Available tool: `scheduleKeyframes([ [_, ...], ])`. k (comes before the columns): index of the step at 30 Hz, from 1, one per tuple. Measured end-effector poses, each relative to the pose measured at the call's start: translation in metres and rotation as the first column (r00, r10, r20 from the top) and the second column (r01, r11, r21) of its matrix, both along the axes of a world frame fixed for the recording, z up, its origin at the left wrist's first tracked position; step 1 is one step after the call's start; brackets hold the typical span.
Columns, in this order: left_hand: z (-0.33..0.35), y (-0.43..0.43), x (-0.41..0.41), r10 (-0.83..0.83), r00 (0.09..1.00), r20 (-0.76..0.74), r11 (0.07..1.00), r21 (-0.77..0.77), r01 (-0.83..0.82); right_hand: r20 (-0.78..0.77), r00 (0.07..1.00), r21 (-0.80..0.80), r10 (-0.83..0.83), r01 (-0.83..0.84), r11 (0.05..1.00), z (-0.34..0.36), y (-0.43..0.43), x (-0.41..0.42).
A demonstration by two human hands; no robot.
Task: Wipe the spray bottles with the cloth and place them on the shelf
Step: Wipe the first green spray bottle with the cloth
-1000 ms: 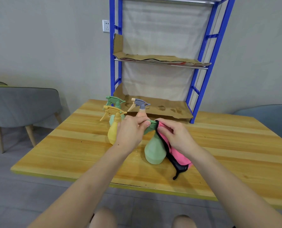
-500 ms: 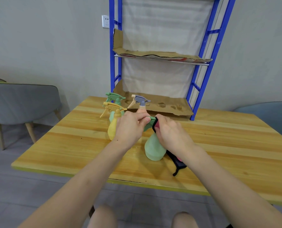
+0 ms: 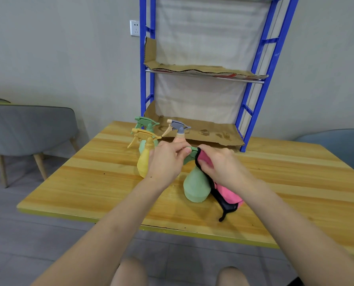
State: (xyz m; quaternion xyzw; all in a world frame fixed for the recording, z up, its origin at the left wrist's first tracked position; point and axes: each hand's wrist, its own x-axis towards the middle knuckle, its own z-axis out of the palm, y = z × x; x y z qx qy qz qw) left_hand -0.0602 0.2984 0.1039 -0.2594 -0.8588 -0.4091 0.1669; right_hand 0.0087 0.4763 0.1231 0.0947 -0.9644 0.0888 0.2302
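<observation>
Pale green plastic spray bottle [image 3: 196, 187] stood on wooden bench [image 3: 101, 182] between hands. Trigger head pinched by left hand [image 3: 165, 162]; pink black-edged cloth [image 3: 226, 195] clutched by right hand [image 3: 219, 164]. Judged light, smooth, tippable; best gripped at neck.

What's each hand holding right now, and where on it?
Left hand grips the green spray bottle by its trigger head. Right hand pinches the pink cloth against the bottle's neck.
</observation>
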Motion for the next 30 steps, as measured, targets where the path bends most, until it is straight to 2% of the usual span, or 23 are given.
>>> scheduleKeyframes([
  [2,0.000,0.001,0.001,-0.004,1.000,-0.005,1.000,0.010,0.004,0.007,0.999,-0.052,0.052,-0.051,0.997,0.002,0.007,0.002],
  [7,-0.004,0.003,0.007,-0.021,0.999,-0.032,0.999,0.042,0.022,-0.074,0.996,-0.265,0.044,-0.063,0.962,-0.010,0.001,0.000],
  [11,-0.002,-0.001,0.004,-0.025,1.000,-0.015,0.999,0.023,0.026,-0.140,0.986,-0.340,0.095,-0.138,0.930,-0.012,-0.001,-0.002],
  [15,0.000,0.000,0.004,-0.016,1.000,-0.022,1.000,-0.017,0.015,-0.068,0.989,-0.370,0.135,-0.150,0.917,-0.006,0.012,0.000],
  [19,-0.003,0.001,0.004,-0.008,1.000,-0.013,0.999,0.038,0.009,0.038,0.984,-0.347,0.175,-0.151,0.926,0.002,0.019,-0.001],
  [23,-0.002,0.005,0.012,0.009,1.000,0.011,0.996,0.094,-0.010,-0.057,0.996,-0.455,0.065,-0.084,0.886,-0.009,0.003,-0.004],
  [26,-0.002,0.004,0.011,0.011,0.999,0.030,0.996,0.092,-0.014,-0.141,0.988,-0.413,0.064,-0.117,0.903,-0.016,0.003,-0.008],
  [30,0.001,0.002,0.014,0.015,1.000,0.008,0.999,0.044,-0.015,0.016,0.980,-0.379,0.196,-0.176,0.908,-0.013,0.027,-0.007],
])
